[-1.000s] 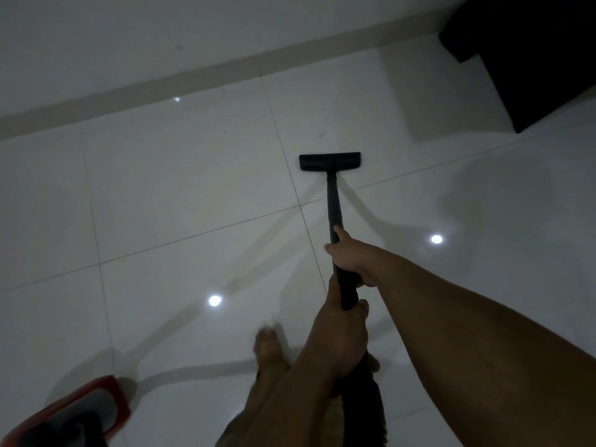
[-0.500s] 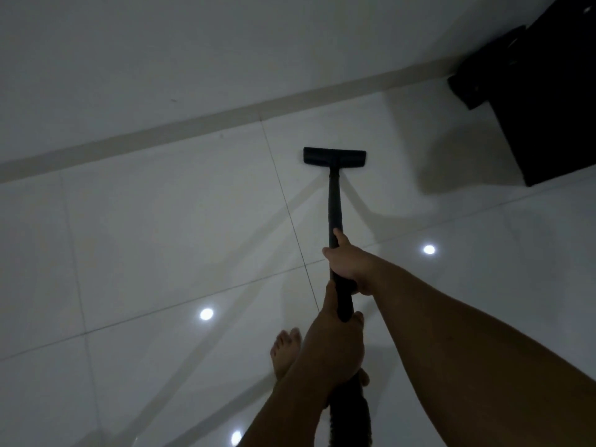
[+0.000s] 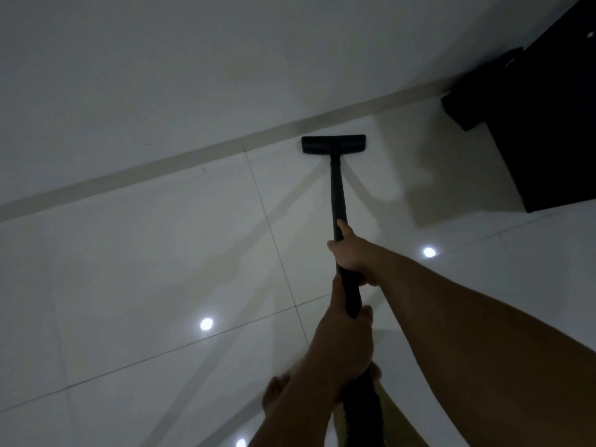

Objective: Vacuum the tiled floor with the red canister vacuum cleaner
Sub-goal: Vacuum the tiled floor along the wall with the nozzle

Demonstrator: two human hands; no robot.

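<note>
The black vacuum wand runs from my hands out to its flat black floor head, which lies on the white tiled floor right by the skirting at the wall. My right hand grips the wand further down its length, thumb along the tube. My left hand grips the thicker handle end, where the ribbed black hose begins. The red canister is out of view.
A white wall with a grey skirting strip runs across the top. A dark piece of furniture stands at the upper right. My bare foot is on the tiles below. Ceiling lights reflect on the glossy floor.
The floor head has been pushed forward across the tiles until it reaches the skirting. The view has moved toward the wall, and the red canister has left the frame.
</note>
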